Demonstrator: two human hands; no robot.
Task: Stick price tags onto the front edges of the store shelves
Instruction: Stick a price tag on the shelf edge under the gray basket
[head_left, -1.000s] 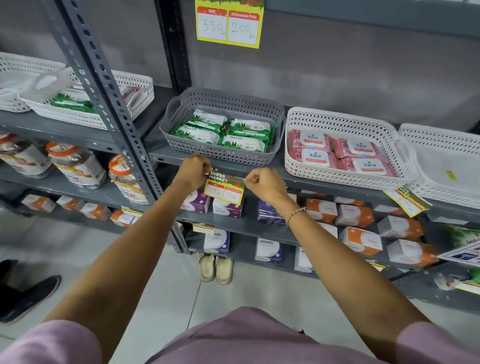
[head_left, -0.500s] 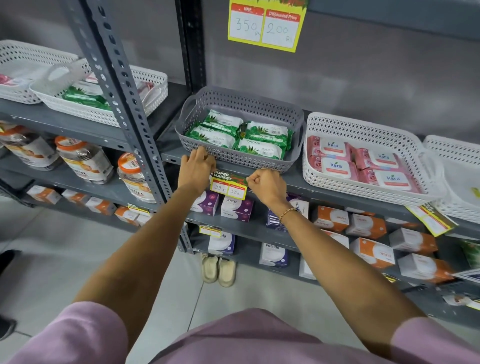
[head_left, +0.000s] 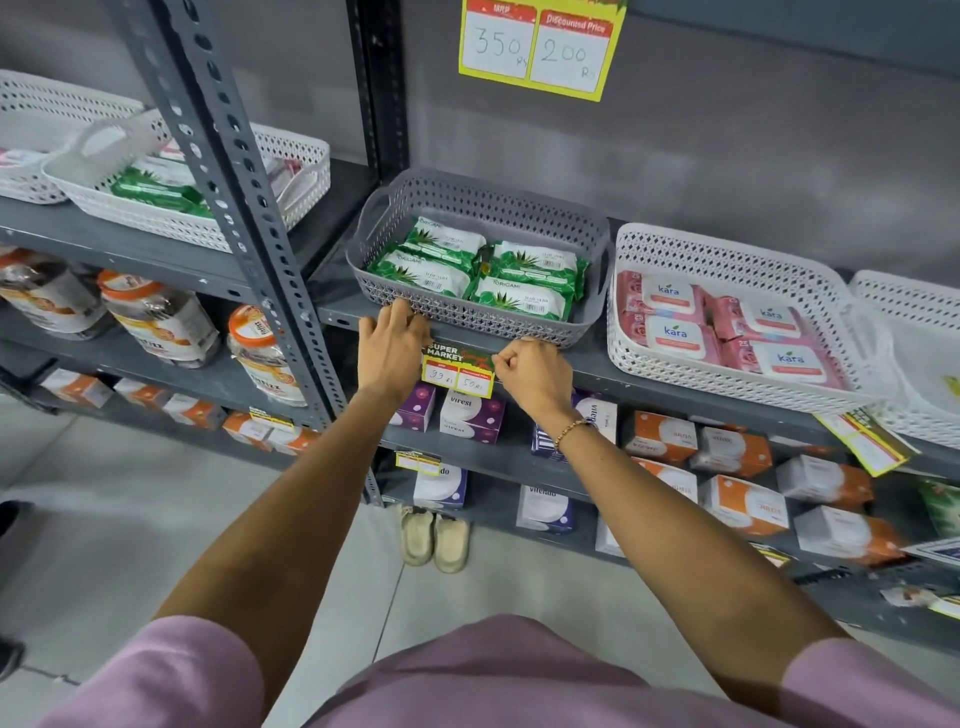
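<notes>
A small yellow price tag (head_left: 458, 370) with a green "Super Market" header lies against the front edge of the grey metal shelf (head_left: 623, 370), just below a grey basket (head_left: 483, 317) of green wipe packs. My left hand (head_left: 390, 349) rests on the tag's left end, fingers spread up onto the shelf edge and the basket's front. My right hand (head_left: 531, 370) is curled into a fist and pinches the tag's right end.
A white basket (head_left: 727, 379) of pink packs stands to the right. Another tag (head_left: 863, 437) hangs crooked from the shelf edge there. A large yellow tag (head_left: 540, 49) is on the wall above. A perforated upright post (head_left: 234, 197) stands left. Boxes fill the lower shelves.
Both hands have carried the tag up from below the shelf edge and set it against the edge. My left hand has opened flat over the tag's left end.
</notes>
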